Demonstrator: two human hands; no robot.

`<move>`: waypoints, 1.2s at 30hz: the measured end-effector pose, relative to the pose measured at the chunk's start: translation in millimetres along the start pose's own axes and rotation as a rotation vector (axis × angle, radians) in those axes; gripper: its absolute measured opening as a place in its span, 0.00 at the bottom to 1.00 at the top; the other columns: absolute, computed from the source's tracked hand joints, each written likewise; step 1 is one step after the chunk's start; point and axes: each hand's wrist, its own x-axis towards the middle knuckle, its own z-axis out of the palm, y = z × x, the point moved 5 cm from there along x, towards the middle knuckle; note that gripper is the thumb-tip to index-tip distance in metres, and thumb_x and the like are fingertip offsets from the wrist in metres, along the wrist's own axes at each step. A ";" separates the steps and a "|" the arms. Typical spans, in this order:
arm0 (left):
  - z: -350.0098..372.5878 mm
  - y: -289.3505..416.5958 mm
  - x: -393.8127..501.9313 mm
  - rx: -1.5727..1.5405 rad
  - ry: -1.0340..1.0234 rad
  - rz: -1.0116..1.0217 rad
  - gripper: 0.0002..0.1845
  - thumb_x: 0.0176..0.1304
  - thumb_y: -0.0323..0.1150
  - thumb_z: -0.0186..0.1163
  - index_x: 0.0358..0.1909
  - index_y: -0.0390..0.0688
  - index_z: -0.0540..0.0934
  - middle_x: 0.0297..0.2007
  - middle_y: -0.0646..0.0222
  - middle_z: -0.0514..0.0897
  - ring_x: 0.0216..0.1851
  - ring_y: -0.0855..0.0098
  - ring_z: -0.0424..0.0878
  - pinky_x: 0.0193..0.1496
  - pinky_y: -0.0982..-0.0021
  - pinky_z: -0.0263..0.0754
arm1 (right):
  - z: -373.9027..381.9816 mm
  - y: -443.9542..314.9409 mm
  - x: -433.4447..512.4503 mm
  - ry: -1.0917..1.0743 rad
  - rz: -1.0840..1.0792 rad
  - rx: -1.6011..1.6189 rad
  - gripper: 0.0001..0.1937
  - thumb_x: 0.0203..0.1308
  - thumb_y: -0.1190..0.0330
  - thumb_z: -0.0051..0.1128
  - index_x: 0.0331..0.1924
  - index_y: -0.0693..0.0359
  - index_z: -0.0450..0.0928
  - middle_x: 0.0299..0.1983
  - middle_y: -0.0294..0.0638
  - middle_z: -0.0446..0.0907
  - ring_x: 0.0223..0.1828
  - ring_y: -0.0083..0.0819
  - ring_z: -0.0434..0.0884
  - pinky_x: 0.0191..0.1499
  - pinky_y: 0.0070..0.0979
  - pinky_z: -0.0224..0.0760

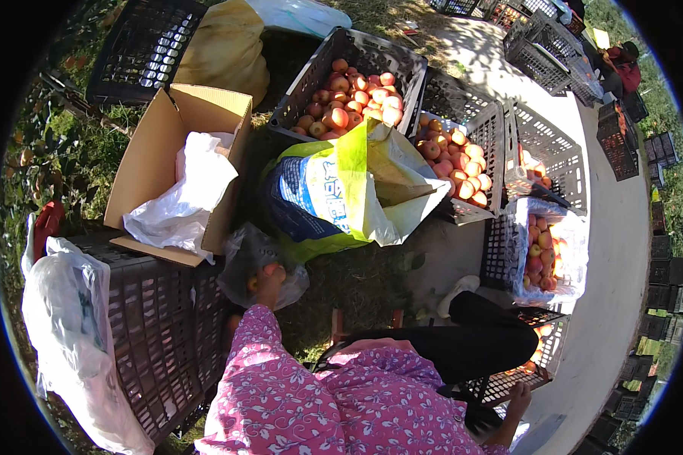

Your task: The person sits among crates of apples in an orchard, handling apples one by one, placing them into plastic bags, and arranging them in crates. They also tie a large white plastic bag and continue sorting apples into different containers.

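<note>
My left hand (268, 287) grips a red apple (274, 271) at the mouth of a clear plastic bag (236, 267), where another apple shows dimly. Beside the bag stands an open cardboard box (142, 170) with a white plastic liner (188, 196) inside. A yellow-green and blue woven sack (319, 199) lies just beyond, its mouth towards the right. At the lower right, my right hand (519, 398) hangs near a black crate (495, 387) of apples. Its fingers are curled, and whether anything lies in them is hidden.
Plastic crates of apples (353, 102) stand ahead and along the right, one of them lined with white plastic (575, 256). Stacked dark crates (153, 324) flank my left side, draped with plastic sheeting (62, 330). A person in red (626, 71) sits far off beside a concrete path (609, 273).
</note>
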 end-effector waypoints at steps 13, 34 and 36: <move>-38.1 -61.4 -29.7 0.137 0.713 -0.013 0.30 0.52 0.32 0.61 0.58 0.33 0.73 0.55 0.41 0.76 0.59 0.45 0.72 0.63 0.48 0.64 | -32.9 14.1 -24.5 0.085 0.118 0.019 0.16 0.71 0.56 0.52 0.36 0.61 0.80 0.26 0.31 0.79 0.26 0.17 0.75 0.28 0.18 0.64; 135.6 507.5 -373.4 -0.266 -0.865 1.047 0.11 0.70 0.24 0.52 0.52 0.38 0.74 0.39 0.70 0.78 0.38 0.80 0.76 0.46 0.76 0.74 | -114.1 107.3 -150.7 0.783 0.333 0.552 0.10 0.73 0.66 0.53 0.38 0.65 0.79 0.31 0.31 0.79 0.34 0.19 0.73 0.42 0.19 0.69; 207.6 522.0 -449.7 -0.081 -1.201 1.076 0.11 0.70 0.24 0.52 0.52 0.38 0.74 0.39 0.70 0.79 0.39 0.80 0.77 0.46 0.76 0.75 | -92.0 159.9 -195.3 0.883 0.382 0.569 0.11 0.73 0.65 0.53 0.37 0.65 0.80 0.31 0.32 0.80 0.33 0.19 0.74 0.42 0.20 0.70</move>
